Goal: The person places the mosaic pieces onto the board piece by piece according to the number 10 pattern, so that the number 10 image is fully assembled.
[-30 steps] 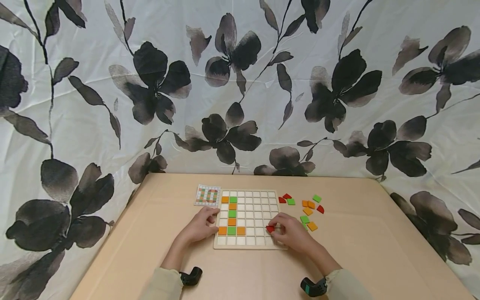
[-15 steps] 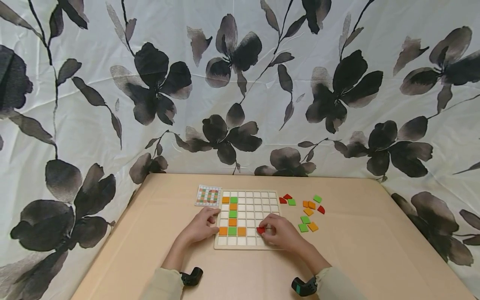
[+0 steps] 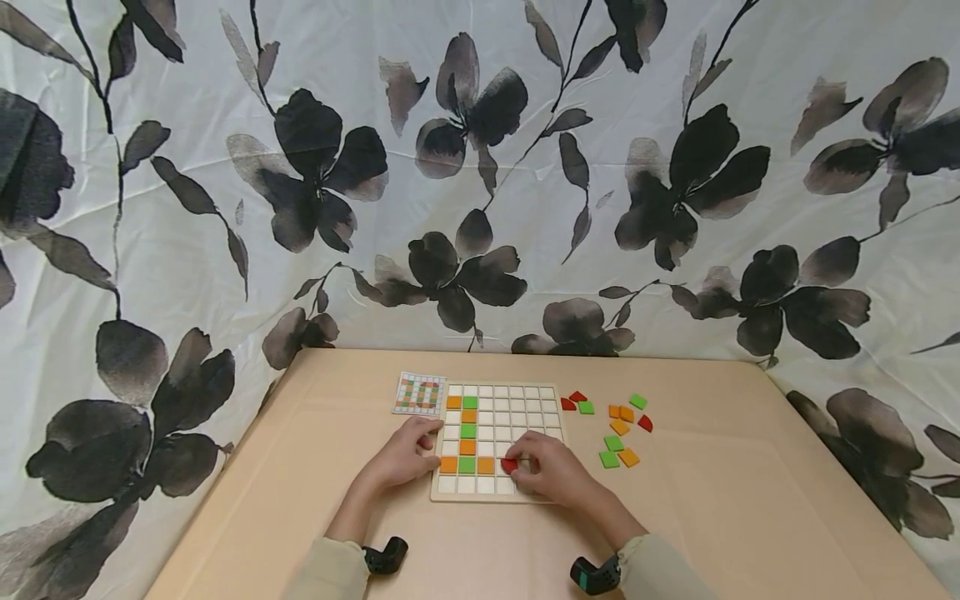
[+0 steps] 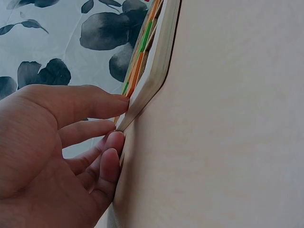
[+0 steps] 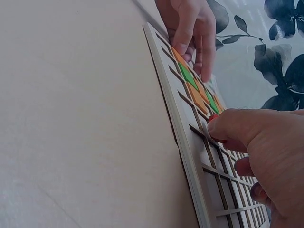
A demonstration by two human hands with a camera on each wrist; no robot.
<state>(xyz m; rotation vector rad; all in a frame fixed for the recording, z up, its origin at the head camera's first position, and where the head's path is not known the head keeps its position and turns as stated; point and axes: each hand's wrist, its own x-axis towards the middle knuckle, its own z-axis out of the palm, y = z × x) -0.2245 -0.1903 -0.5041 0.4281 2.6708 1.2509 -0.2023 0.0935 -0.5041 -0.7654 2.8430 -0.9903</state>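
And it's the right hand [image 3: 555, 469] over the board [image 3: 536, 419], grip clamped on a red piece [image 3: 508, 467], just right of the board's nearest row of tiles [image 3: 486, 466]; touching or lifted, I can't tell! At the board's left edge, the left hand [image 3: 405, 450] rests thumb and fingertips, thumb apart from forefinger. Beside the board's far left corner lies a card [image 3: 418, 393], while 11 loose pieces [image 3: 619, 427] dot the surface [image 3: 765, 483] to its right.

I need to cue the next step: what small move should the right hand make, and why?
Probably lower the red piece into the board beside the nearest orange tile: the right hand pinches it about there, and the left hand, touching the board's edge, may help steady it.
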